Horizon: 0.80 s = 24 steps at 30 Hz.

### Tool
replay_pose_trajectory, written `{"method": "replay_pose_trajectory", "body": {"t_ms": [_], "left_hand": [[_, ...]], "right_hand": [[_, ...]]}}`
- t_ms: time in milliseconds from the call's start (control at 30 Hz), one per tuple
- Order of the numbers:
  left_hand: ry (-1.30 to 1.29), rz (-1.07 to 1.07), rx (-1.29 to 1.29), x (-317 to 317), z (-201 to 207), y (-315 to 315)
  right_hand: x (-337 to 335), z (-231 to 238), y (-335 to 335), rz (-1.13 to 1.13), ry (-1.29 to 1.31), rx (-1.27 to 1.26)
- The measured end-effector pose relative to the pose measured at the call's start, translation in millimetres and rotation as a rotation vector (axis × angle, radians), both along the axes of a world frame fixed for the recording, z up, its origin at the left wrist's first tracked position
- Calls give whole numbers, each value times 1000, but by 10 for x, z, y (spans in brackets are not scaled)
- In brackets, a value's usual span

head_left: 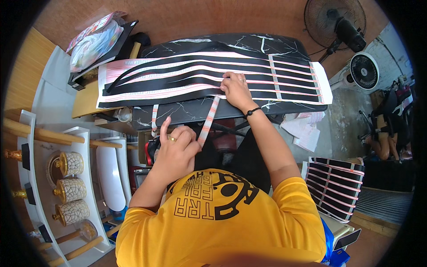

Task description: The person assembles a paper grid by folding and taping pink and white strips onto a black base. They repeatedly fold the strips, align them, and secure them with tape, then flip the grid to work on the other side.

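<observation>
A long white sheet with pink lines (325,82) lies across the padded black marble-patterned surface (178,113). Several black strips (169,83) run lengthwise over it, bowed loosely on the left and flatter on the right. My right hand (236,90) presses on the strips near the middle, fingers bent and gathered. From the sheet's near edge a pale tape with pinkish marks (209,121) slants down to my left hand (177,149), whose fingers are curled at its lower end. Two tape bands (274,76) cross the strips on the right. A short tape piece (154,119) hangs from the near edge.
A second strip-covered sheet (333,189) lies at the lower right. Two fans (364,71) stand at the upper right, near papers (304,131) on the floor. White shelving with gold-lidded jars (71,188) fills the left. A plastic bag (95,46) sits at the upper left.
</observation>
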State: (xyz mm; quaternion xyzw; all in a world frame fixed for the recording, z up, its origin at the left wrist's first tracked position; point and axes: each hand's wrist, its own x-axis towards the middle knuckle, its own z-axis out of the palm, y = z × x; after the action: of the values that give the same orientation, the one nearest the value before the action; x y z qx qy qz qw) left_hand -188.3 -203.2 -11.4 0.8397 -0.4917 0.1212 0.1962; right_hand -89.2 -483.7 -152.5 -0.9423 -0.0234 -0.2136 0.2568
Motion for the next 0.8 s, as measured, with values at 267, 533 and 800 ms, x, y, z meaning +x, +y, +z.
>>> {"method": "replay_pose_trajectory", "body": {"t_ms": [267,533,800], "left_hand": [[-9,-15,-6,-196,134,78],[-276,161,-373,111,98,422],[213,1027,-936,1598,-955,1499]], "right_hand": [[-3,17,-48,29,-3,53],[-21,41,-39,46,-26,91],[-37,117,-65,113,-76,87]]}}
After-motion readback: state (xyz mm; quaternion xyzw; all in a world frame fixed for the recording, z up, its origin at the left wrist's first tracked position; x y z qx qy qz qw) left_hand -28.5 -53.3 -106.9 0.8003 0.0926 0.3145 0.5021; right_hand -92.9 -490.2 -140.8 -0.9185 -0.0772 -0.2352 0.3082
